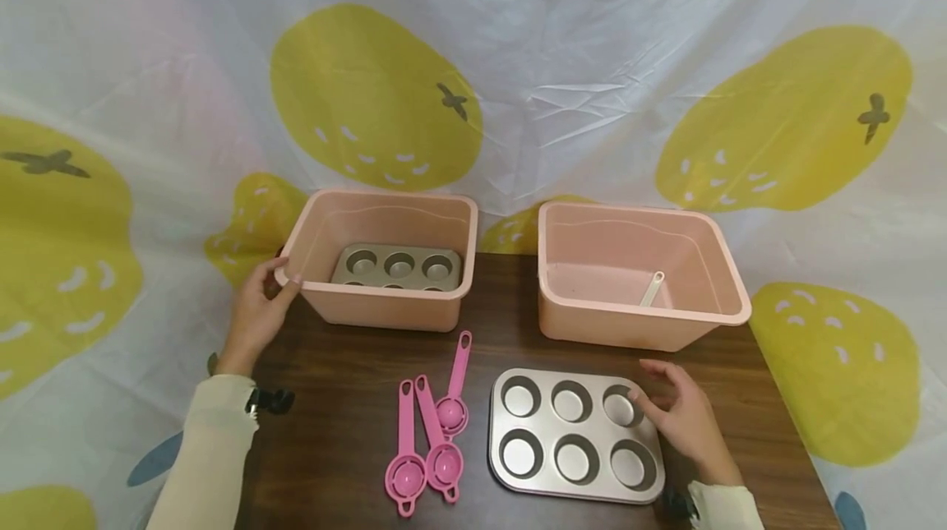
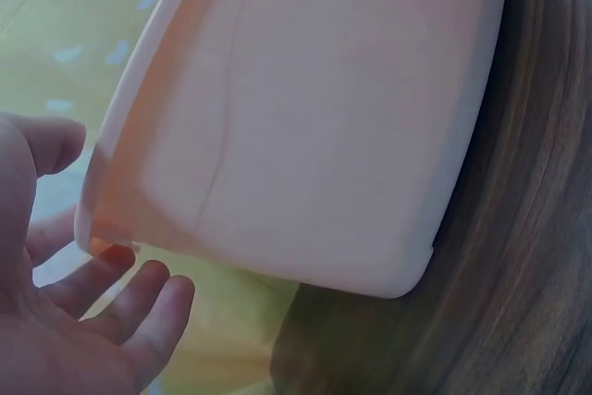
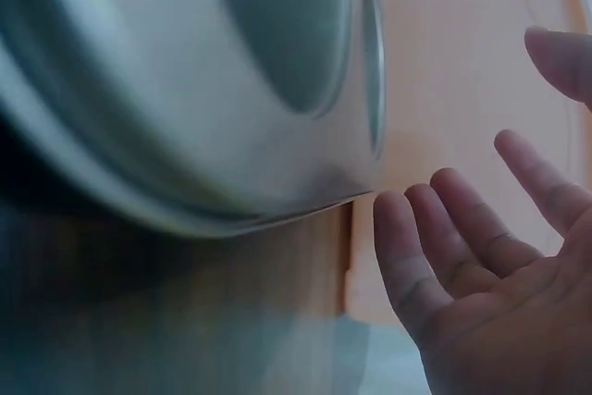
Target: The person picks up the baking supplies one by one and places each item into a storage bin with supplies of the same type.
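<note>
Head view, left grip (image 1: 261, 308) loosely spread at rim of smooth peach bin (image 1: 385, 311), right grip (image 1: 684, 415) spread near silvery, round-cornered, six-cup muffin tin (image 1: 547, 429)

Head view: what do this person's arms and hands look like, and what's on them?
The left hand and right hand are bare, without gloves. The left sleeve and right sleeve are plain cream. A small black device sits at the left wrist; something dark shows at the right.
</note>
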Demonstrator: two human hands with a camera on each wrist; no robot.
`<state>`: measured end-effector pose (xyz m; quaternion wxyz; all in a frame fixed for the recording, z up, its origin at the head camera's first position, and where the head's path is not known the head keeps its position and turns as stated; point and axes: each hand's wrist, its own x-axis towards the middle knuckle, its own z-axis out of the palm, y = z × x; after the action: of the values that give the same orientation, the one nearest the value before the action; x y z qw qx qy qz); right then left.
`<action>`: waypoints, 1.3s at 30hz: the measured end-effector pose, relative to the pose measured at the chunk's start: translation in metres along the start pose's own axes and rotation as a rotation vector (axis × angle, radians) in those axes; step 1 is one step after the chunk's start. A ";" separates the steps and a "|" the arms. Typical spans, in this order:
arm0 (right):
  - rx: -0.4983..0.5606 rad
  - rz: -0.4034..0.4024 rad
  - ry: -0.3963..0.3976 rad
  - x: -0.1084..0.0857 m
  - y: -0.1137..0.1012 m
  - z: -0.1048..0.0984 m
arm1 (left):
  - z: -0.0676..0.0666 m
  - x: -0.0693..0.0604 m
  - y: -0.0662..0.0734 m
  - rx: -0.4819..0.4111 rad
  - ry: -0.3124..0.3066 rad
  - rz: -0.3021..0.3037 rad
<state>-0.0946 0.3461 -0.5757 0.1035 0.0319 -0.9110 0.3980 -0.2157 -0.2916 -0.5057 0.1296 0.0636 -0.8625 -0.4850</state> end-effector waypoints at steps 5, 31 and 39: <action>0.031 0.055 -0.030 -0.008 0.006 0.001 | 0.005 -0.001 -0.001 -0.018 0.047 -0.020; 0.141 0.263 -0.231 -0.024 0.012 0.008 | 0.011 -0.005 -0.004 -0.110 0.050 -0.060; 0.224 0.211 -0.240 -0.022 0.009 0.007 | 0.013 -0.003 -0.006 -0.128 0.036 -0.076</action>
<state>-0.0756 0.3469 -0.5915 -0.0526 -0.0053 -0.8652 0.4987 -0.2164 -0.2833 -0.5175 0.1302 0.0965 -0.8244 -0.5423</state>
